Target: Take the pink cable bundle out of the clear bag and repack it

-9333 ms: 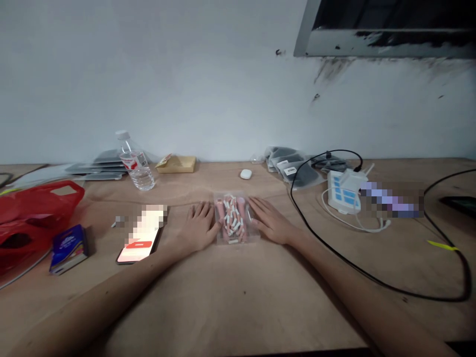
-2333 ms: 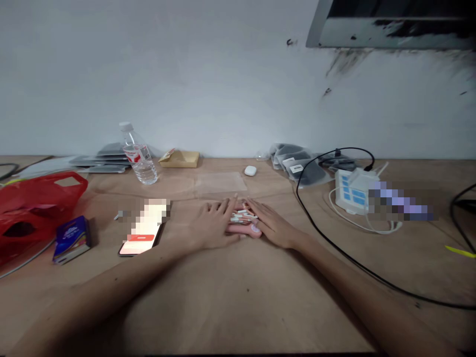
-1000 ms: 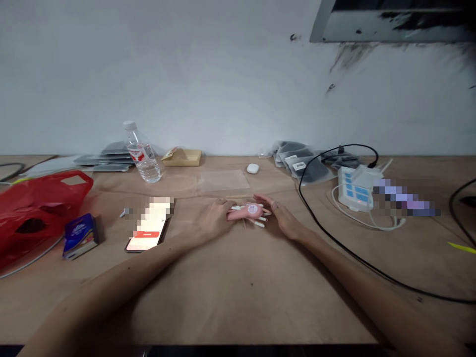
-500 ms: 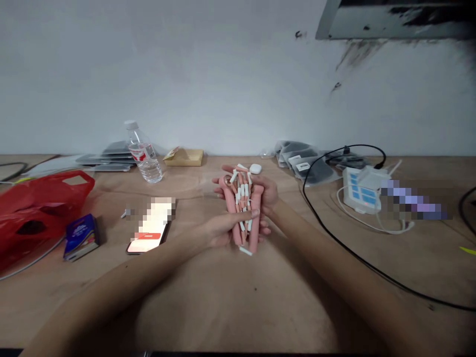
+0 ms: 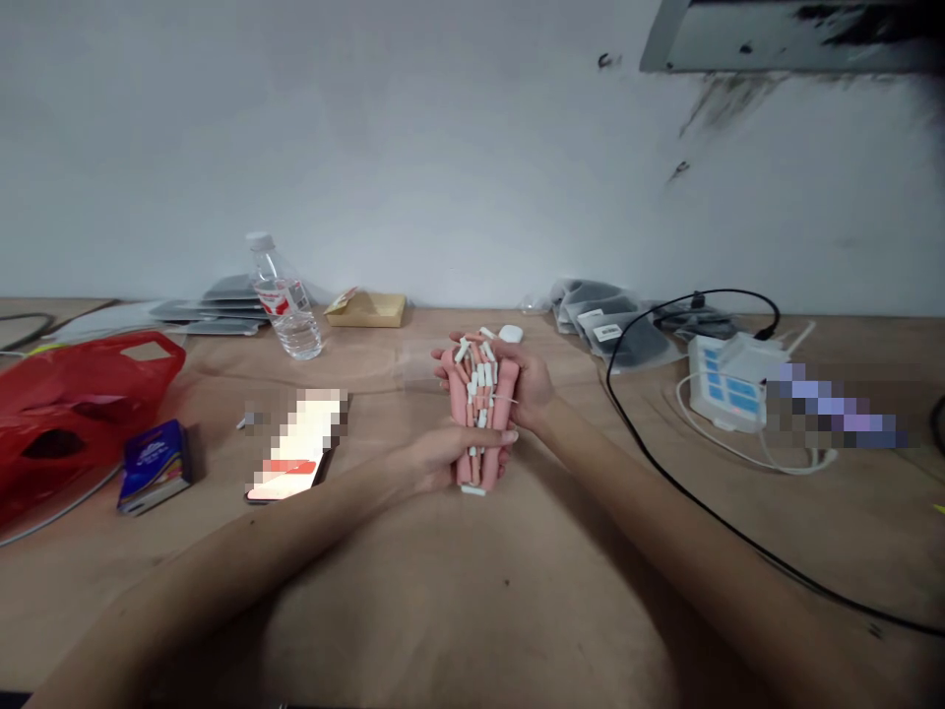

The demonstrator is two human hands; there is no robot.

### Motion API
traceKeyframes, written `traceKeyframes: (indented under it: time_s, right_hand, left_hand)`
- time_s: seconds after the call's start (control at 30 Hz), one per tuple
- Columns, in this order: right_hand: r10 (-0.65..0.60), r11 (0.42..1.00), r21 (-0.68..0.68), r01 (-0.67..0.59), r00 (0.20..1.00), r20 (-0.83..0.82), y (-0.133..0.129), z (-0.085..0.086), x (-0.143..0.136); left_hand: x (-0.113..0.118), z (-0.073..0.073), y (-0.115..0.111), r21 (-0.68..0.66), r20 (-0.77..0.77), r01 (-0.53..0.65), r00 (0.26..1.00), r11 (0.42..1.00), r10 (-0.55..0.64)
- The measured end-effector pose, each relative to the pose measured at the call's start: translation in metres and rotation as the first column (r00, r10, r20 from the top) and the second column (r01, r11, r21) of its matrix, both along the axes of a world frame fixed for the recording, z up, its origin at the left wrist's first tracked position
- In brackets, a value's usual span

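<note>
Left hand [image 5: 450, 455] and right hand [image 5: 533, 384] both have fingers wrapped on bundled beaded jump rope [image 5: 482, 378]; loosened grip could let it uncoil or drop.

Red plastic bag [image 5: 85, 389], blue packet [image 5: 154, 465], lit phone [image 5: 301, 438], water bottle [image 5: 287, 307]

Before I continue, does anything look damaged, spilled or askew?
Only the grey-white wall stands out: dark scuffs below the grey metal-looking frame at upper right break its plain surface. I see no spill, and the pink-handled rope with white tubular beads, held in the left hand and right hand, looks bundled.
</note>
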State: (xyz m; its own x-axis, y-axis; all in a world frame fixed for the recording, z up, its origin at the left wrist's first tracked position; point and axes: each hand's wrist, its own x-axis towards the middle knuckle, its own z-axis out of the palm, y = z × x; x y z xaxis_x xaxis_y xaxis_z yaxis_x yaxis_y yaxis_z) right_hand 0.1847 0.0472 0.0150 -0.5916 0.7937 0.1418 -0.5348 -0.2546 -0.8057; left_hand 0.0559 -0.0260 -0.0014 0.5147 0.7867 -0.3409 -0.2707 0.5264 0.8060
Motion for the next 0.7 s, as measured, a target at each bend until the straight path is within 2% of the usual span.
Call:
traceKeyframes:
  time_s: [0.2, 0.33, 0.53, 0.7]
  right_hand:
    - [0.180, 0.984, -0.014, -0.179, 0.978, 0.104, 0.001, -0.001, 0.012]
    - [0.248, 0.967, 0.028, -0.252, 0.964, 0.092, 0.000, -0.005, 0.012]
    - [0.199, 0.980, 0.022, -0.200, 0.979, 0.054, -0.005, -0.005, 0.005]
    - [0.173, 0.985, -0.015, -0.173, 0.985, 0.021, -0.005, -0.002, 0.003]
  left_hand:
    - [0.003, 0.005, -0.005, -0.049, 0.099, 0.024, 0.995, 0.999, -0.019]
    - [0.002, 0.007, -0.006, -0.047, 0.147, 0.054, 0.988, 0.997, -0.047]
    - [-0.001, 0.007, -0.005, -0.052, 0.154, 0.150, 0.978, 0.987, -0.141]
    - [-0.002, 0.003, -0.002, -0.080, 0.125, 0.160, 0.981, 0.984, -0.150]
